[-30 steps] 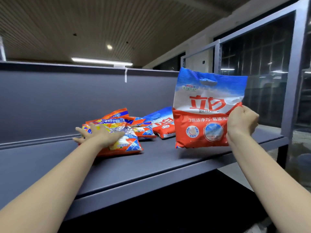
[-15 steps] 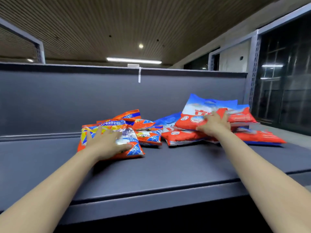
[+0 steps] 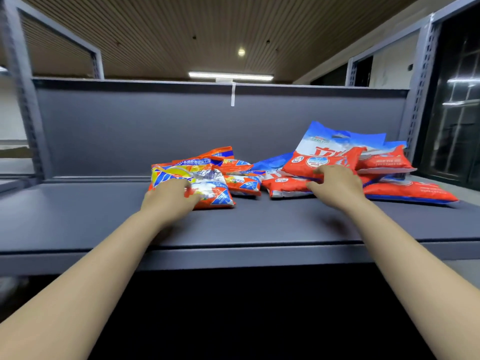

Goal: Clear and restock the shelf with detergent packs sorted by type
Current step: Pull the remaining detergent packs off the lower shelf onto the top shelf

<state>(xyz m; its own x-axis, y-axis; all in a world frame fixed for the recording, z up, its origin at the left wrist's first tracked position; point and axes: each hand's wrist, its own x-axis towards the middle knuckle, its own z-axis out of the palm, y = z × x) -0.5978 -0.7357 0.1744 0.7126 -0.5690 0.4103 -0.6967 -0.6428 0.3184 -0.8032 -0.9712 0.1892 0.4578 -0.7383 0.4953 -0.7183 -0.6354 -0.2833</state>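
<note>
While we look down from the head view, we see our two hands out on the gray shelf (image 3: 104, 216). Our left hand (image 3: 170, 200) lies on the front pack (image 3: 197, 185) of the orange and yellow pile (image 3: 233, 172). Its fingers curl a bit over the near edge, but we cannot tell if they really hold it. Our right hand (image 3: 336, 184) lies on the red and blue pile (image 3: 324, 159), with fingers spread and touching the top pack there. It does not pinch anything.

Both piles sit in the middle of the shelf, close together and almost touching. More red packs (image 3: 405, 192) lie flat to the right.

We think the step now is tidying each kind into its own group. To do it well, we should push the two piles apart so no pack crosses over. We should press softly, because the bags look squishy and slide easily. Stacking them flat would help them stay put.
</note>
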